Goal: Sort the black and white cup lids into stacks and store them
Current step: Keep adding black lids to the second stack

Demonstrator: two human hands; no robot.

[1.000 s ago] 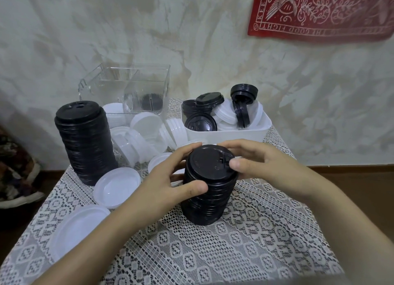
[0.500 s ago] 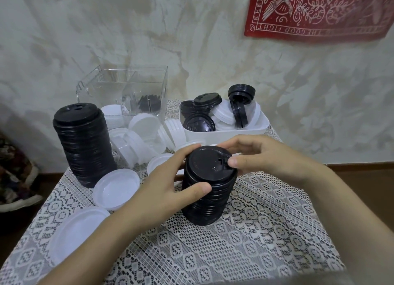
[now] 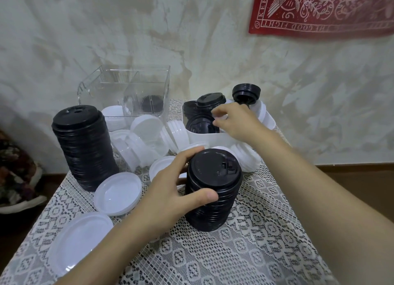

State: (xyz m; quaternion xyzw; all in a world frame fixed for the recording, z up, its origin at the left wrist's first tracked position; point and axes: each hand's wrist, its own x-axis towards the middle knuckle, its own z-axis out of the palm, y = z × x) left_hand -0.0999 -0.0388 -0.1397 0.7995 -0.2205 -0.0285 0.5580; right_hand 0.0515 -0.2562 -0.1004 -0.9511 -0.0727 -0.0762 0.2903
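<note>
Right hand (image 3: 236,122) moved from black stack (image 3: 213,191) to white bin (image 3: 213,138), grip unclear | left hand (image 3: 168,197) grips it | banner (image 3: 319,11): "GOOD FIGHT"

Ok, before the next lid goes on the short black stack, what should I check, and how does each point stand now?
1. The short black stack is steadied: ok, the left hand grips its side.
2. It stands upright on the lace cloth: ok.
3. Its top is free for another lid: ok.
4. The right hand has reached the white bin: ok.
5. The right hand has hold of the black lid by its fingertips: cannot tell, the contact is hidden.
</note>
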